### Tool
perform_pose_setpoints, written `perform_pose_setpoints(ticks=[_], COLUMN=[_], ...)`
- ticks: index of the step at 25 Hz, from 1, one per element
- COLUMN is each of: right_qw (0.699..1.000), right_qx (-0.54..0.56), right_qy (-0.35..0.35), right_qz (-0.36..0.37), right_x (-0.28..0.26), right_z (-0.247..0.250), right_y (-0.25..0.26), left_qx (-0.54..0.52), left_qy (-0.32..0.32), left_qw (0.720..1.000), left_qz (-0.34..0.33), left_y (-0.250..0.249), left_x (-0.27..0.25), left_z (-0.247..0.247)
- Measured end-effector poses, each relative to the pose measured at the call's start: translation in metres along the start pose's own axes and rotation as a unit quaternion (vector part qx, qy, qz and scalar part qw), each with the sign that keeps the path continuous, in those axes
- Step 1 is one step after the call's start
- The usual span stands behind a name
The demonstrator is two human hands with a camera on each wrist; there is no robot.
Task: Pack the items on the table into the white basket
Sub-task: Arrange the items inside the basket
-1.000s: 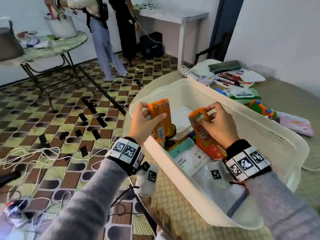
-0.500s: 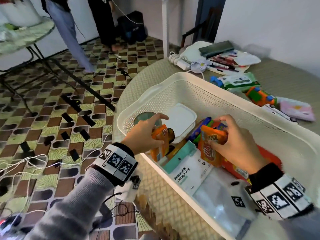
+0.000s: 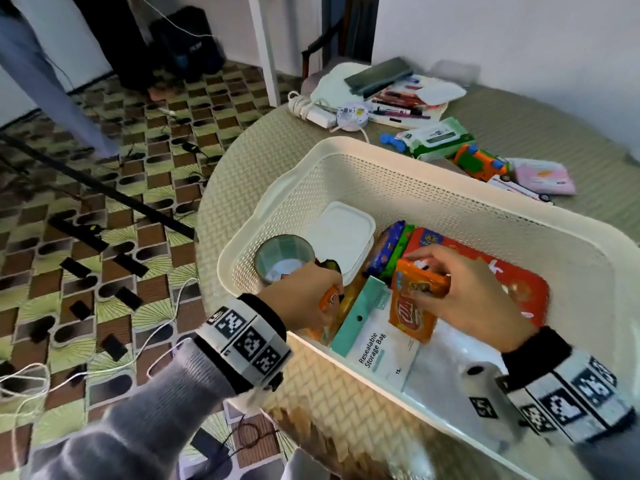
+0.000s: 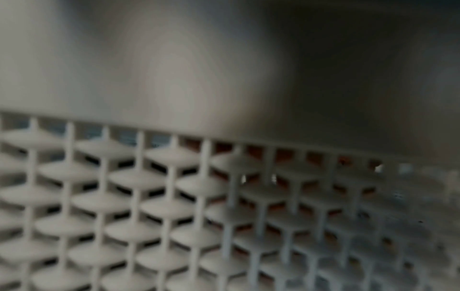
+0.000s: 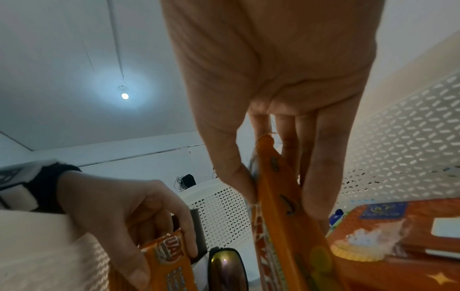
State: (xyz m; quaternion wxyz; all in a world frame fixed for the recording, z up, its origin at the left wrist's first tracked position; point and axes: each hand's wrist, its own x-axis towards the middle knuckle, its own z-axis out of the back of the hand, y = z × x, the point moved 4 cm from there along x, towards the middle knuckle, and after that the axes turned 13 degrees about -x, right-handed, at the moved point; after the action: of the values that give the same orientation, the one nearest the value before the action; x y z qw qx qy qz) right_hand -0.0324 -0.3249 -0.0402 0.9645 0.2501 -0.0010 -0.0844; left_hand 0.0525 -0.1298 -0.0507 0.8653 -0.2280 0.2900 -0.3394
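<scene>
The white basket (image 3: pixel 450 188) stands on the woven table. Both hands are down inside it. My left hand (image 3: pixel 304 299) grips an orange snack pack (image 3: pixel 327 299) near the basket's near wall; the same left hand (image 5: pixel 129 222) and its pack (image 5: pixel 169 259) show in the right wrist view. My right hand (image 3: pixel 460 292) pinches a second orange snack pack (image 3: pixel 414 306) between thumb and fingers (image 5: pixel 316 177), over a resealable storage bag box (image 3: pixel 374 337). The left wrist view shows only the basket's mesh wall (image 4: pixel 174 206), blurred.
Inside the basket lie a tape roll (image 3: pixel 284 258), a white lidded box (image 3: pixel 341 233), a red biscuit box (image 3: pixel 485 271), sunglasses (image 5: pixel 227 267) and small packets. Beyond it on the table are a wipes pack (image 3: pixel 436 136), an orange toy (image 3: pixel 479 164), a pink pouch (image 3: pixel 543 176), pens and a charger.
Both hands have gone down from above the basket's rim into it, each carrying its orange snack pack. The head view has tilted down and nearer.
</scene>
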Motion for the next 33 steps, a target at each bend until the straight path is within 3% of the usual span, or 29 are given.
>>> perform_pose_setpoints(ticks=[6,9,13,15,17,19,22,24,27,31,33], right_qw=[1.0,1.0,0.999,0.998,0.996,0.993,0.977,0.966,0.967,0.975,0.974], right_qx=[-0.008,-0.015,-0.029,-0.048,-0.057,-0.057,-0.059,-0.041,0.013,0.109,0.103], right_qy=[-0.009,-0.004,0.027,0.045,0.068,0.103,0.182,0.217,0.192,0.132,0.129], right_qz=[-0.015,-0.019,-0.024,-0.024,-0.017,0.013,0.089,0.133,0.166,0.143,0.156], right_x=[-0.005,-0.007,-0.006,-0.004,-0.003,-0.001,0.002,0.006,0.015,0.033,0.038], right_z=[-0.006,-0.007,-0.014,-0.018,-0.022,-0.026,-0.036,-0.047,-0.058,-0.072,-0.086], right_y=[0.01,0.009,0.007,0.005,0.005,0.007,0.018,0.029,0.044,0.055,0.06], left_qx=[0.026,0.002,-0.112,-0.143,-0.095,-0.03,-0.077,-0.131,-0.121,-0.14,-0.155], left_qy=[0.052,0.026,-0.059,-0.134,-0.24,-0.306,-0.261,-0.229,-0.245,-0.279,-0.289], left_qw=[0.998,0.999,0.99,0.975,0.957,0.945,0.962,0.965,0.962,0.95,0.945], left_qz=[-0.001,-0.021,-0.069,-0.103,-0.136,-0.116,-0.025,0.0,0.001,-0.008,-0.014], left_y=[0.012,0.012,0.001,0.004,0.016,0.034,0.061,0.07,0.073,0.071,0.072], left_x=[0.007,0.007,-0.007,-0.017,-0.027,-0.032,-0.022,-0.01,-0.003,-0.005,-0.007], left_z=[-0.011,-0.009,0.011,0.033,0.062,0.086,0.097,0.091,0.084,0.083,0.084])
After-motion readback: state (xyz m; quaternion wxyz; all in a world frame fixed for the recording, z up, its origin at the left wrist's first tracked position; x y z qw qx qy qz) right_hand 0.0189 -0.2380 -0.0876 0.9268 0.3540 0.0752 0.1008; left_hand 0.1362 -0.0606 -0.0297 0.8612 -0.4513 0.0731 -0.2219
